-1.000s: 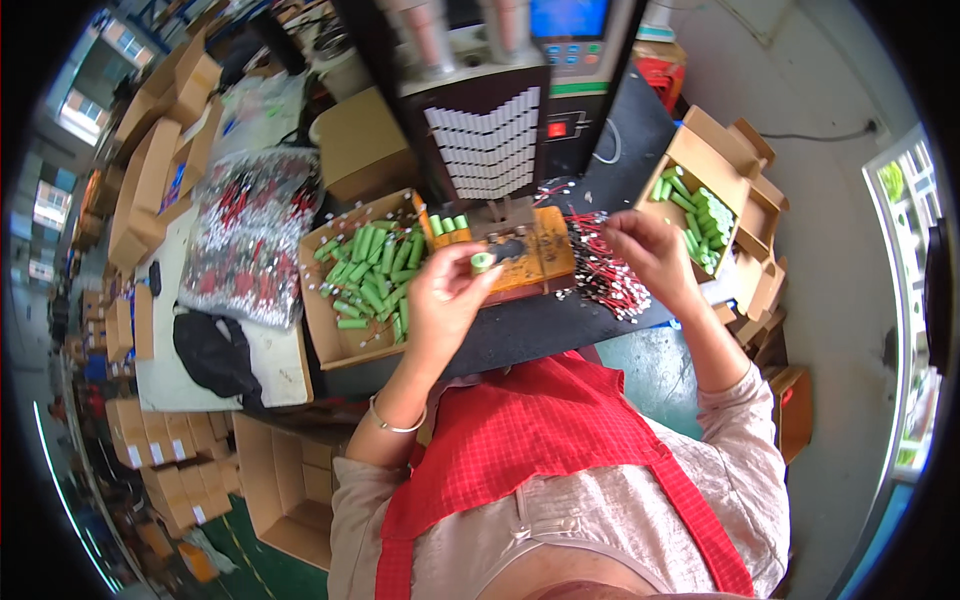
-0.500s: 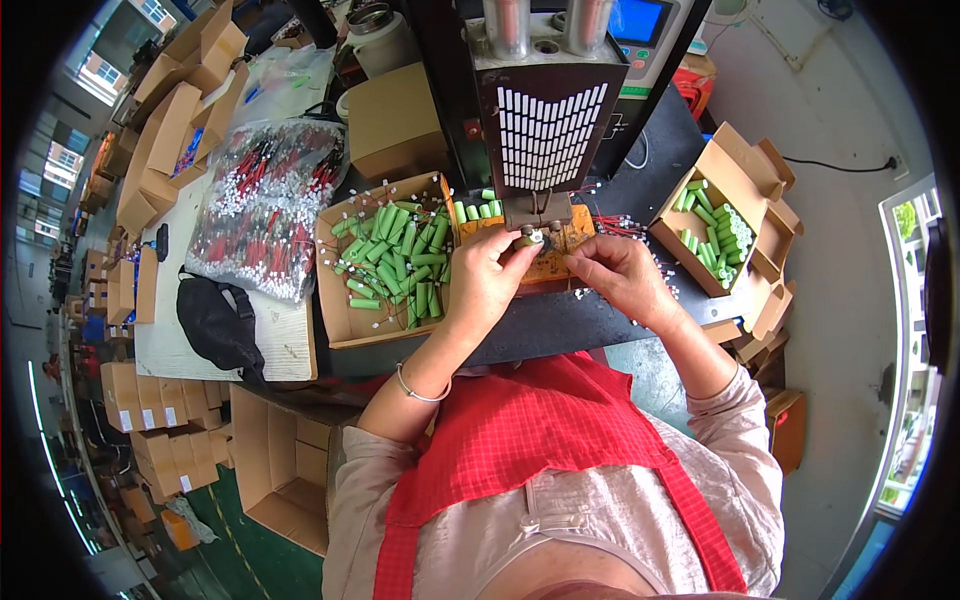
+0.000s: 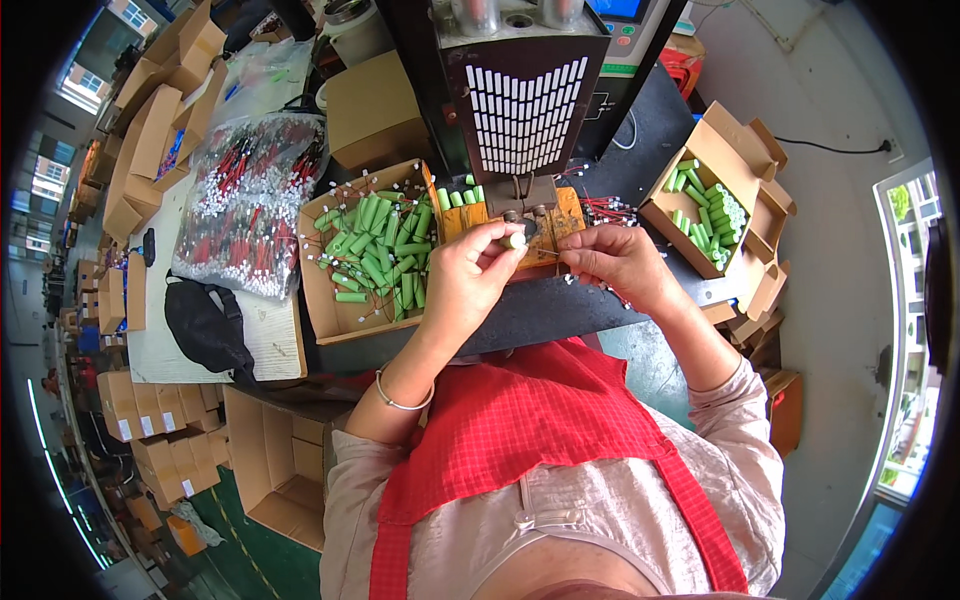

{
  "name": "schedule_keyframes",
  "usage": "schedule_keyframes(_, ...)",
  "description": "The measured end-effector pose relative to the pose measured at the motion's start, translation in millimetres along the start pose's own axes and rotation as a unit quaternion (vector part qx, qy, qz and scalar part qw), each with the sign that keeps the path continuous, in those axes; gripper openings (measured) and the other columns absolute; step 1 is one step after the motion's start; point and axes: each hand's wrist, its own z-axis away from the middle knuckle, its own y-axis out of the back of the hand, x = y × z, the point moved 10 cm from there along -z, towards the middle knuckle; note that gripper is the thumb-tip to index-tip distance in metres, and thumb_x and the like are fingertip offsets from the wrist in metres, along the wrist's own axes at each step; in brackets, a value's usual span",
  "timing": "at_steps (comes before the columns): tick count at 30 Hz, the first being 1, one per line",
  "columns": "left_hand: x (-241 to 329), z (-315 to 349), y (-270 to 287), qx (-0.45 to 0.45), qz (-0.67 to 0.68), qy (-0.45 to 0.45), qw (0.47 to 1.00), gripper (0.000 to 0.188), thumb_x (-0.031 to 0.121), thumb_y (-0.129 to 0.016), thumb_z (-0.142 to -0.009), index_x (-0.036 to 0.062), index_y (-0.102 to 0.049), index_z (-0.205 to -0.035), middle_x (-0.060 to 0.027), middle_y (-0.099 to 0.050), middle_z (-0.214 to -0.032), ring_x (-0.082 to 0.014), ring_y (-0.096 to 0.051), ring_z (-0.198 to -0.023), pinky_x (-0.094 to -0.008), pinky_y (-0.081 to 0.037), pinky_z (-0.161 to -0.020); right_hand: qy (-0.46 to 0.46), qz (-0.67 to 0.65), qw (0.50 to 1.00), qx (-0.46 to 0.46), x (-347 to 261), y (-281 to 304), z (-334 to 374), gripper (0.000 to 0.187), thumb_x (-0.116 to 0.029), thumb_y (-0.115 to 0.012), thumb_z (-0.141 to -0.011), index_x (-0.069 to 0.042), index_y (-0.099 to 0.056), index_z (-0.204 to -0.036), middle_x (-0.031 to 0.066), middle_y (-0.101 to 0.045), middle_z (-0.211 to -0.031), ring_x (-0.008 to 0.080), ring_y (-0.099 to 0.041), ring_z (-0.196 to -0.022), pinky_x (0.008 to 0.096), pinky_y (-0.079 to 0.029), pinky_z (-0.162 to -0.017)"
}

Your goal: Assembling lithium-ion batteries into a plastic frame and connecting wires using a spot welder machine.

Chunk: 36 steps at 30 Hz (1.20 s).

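My left hand (image 3: 468, 275) is closed round a small green cylindrical battery cell (image 3: 514, 241), its pale end showing between thumb and fingers. The cell is just on my side of the two electrode tips of a spot welder (image 3: 528, 105). To its right, my right hand (image 3: 625, 265) pinches what looks like a thin wire, mostly hidden by the fingertips. Both hands are over the front of a worn yellow-orange work block (image 3: 568, 212) under the welder head. Several green cells (image 3: 462, 196) stand in a row at the block's left.
A cardboard tray (image 3: 325, 328) of green cells with wires stands left. At right is an open box (image 3: 668, 235) of more cells. Red wires (image 3: 608, 208) lie behind my right hand. Bagged wire leads (image 3: 240, 215) and a black pouch (image 3: 205, 325) lie far left.
The view has shifted a little. Both hands have drawn slightly toward me, so the cell is farther from the electrode tips. Each hand keeps its grip.
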Motion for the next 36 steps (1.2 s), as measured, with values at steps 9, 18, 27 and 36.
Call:
schedule_keyframes(9, -7.5, -1.2, 1.8, -0.019, 0.285, 0.008, 0.958, 0.016, -0.004, -0.063, -0.078, -0.0005, -0.055, -0.091, -0.0064, -0.057, -0.099, -0.0105, -0.058, -0.084, -0.0246, -0.049, -0.077, 0.024, -0.047, 0.999, -0.006, 0.0, -8.1, -0.5, 0.018, -0.016, -0.062, -0.084, 0.001, -0.063, -0.092, 0.0021, -0.061, -0.072, 0.0066, -0.055, -0.064, 0.0198, -0.046, -0.059)
schedule_keyframes(18, -3.8, -10.0, 7.1, 0.04, -0.043, -0.083, 0.995, 0.021, 0.0, -0.067, -0.072, -0.0027, -0.061, -0.092, -0.0121, -0.063, -0.088, -0.0199, -0.063, -0.077, -0.0278, -0.05, -0.068, 0.029, -0.015, 0.999, 0.003, -7.6, -20.3, -19.0, 0.024, -0.025, -0.057, -0.088, -0.001, -0.063, -0.089, -0.0003, -0.058, -0.068, 0.0038, -0.05, -0.058, 0.017, -0.042, -0.053)
schedule_keyframes(27, 5.9, -8.5, 4.5, 0.059, -0.123, -0.175, 0.975, 0.023, -0.004, -0.062, -0.075, -0.001, -0.061, -0.097, -0.0071, -0.06, -0.084, -0.0114, -0.059, -0.069, -0.0222, -0.048, -0.061, 0.004, 0.048, 0.999, -0.016, -6.4, -21.5, -22.2, 0.027, -0.027, -0.055, -0.089, 0.0, -0.063, -0.088, -0.0013, -0.055, -0.064, 0.0038, -0.047, -0.054, 0.0172, -0.039, -0.049)
schedule_keyframes(36, 3.6, -8.9, 4.5, 0.066, -0.107, -0.153, 0.98, 0.02, -0.002, -0.064, -0.073, -0.0024, -0.062, -0.093, -0.0116, -0.061, -0.087, -0.02, -0.06, -0.076, -0.0273, -0.048, -0.066, 0.069, 0.082, 0.994, 0.009, -15.0, -18.0, -12.4, 0.028, -0.025, -0.055, -0.089, 0.001, -0.064, -0.094, -0.0013, -0.053, -0.063, 0.0037, -0.046, -0.056, 0.0188, -0.039, -0.05)
